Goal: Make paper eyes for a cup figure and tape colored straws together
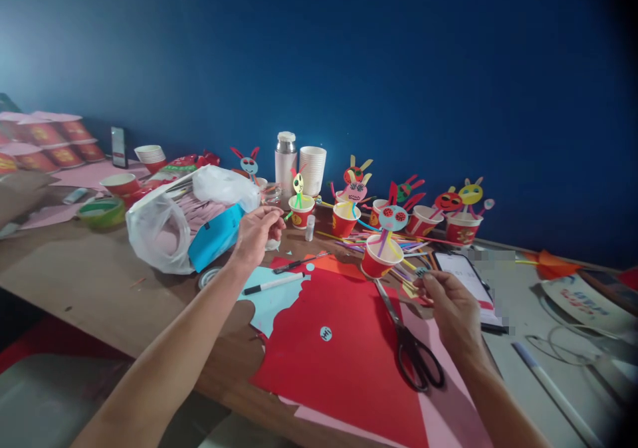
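Note:
My right hand (452, 307) pinches a small round light-blue paper disc (421, 272) with dark writing, at the end of a yellow pipe cleaner (409, 263). That pipe cleaner belongs to a blue-headed bunny figure (393, 217) standing in a red paper cup (373, 262). My left hand (259, 235) is raised beside a yellow-headed figure's cup (302, 214), thumb and fingertips together; whatever they hold is hidden. Below, another round "Hi" disc (325, 334) lies on red paper (343, 375). Black-handled scissors (416, 355) rest on the paper's right side.
Several more cup figures (462, 212) line the blue wall. A plastic bag (154, 238), thermos (286, 169) and stacked white cups (313, 171) stand behind my left hand. A marker (273, 284) lies on light-blue paper. A phone (466, 285) sits behind my right hand.

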